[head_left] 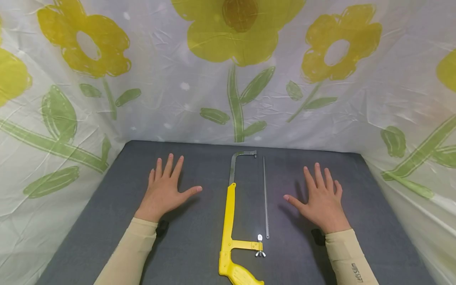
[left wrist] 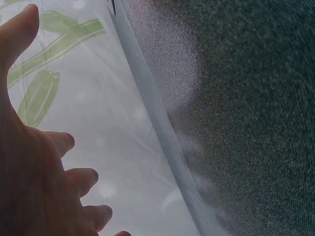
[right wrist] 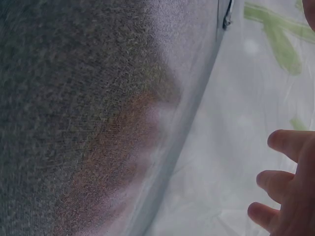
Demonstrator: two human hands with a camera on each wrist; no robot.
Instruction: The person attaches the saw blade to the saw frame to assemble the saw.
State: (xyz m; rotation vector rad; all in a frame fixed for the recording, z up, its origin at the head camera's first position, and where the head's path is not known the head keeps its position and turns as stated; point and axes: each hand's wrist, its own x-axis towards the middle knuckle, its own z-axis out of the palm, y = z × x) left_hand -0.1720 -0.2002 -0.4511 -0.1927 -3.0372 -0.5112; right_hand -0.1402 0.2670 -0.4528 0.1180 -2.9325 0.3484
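A hacksaw frame (head_left: pixel 229 213) with a yellow body and handle and a grey metal front arm lies on the dark table, its handle toward me and cut off by the view's lower edge. A wing nut (head_left: pixel 260 253) sits at the end of its yellow crosspiece. Just right of the frame, a thin hacksaw blade (head_left: pixel 265 198) lies detached. My left hand (head_left: pixel 164 194) is spread palm down to the left of the frame, holding nothing. To the right of the blade, my right hand (head_left: pixel 320 202) is likewise spread and holds nothing.
The dark grey tabletop (head_left: pixel 199 229) reaches back to a white curtain (head_left: pixel 160 99) printed with yellow flowers, which also hangs along both sides. Beige sleeves (head_left: pixel 124 253) cover both forearms.
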